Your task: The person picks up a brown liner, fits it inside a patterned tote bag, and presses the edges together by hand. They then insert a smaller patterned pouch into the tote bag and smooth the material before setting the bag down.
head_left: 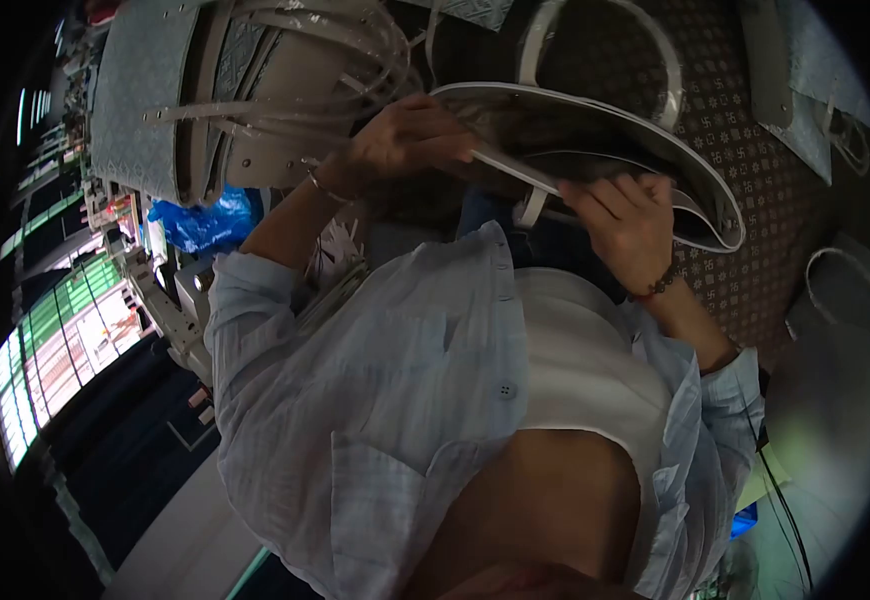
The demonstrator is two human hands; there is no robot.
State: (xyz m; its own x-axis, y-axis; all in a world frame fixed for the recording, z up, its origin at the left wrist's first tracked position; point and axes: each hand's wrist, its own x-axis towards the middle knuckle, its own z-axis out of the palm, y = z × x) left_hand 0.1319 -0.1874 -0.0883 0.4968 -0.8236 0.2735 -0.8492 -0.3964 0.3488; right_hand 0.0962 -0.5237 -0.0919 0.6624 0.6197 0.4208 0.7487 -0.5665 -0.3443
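An open tote bag (725, 205) with pale edging round its mouth lies across my lap, and its dark inside shows. My left hand (410, 140) is closed on the near rim at the bag's left end. Farther right along that rim, my right hand (625, 225) pinches the edge with bent fingers. Between the hands, a short pale strap end (530, 208) hangs over the rim. A pale looped handle (670, 70) rises from the bag's far side. Part of the bag below the rim is hidden by my hands and clothes.
Several grey patterned bag pieces (140, 110) with long pale straps (255, 112) are stacked at the upper left. Below them is a blue plastic bag (210, 222). Brown patterned cloth (720, 130) spreads behind the tote. More bag pieces (805, 125) are at the right.
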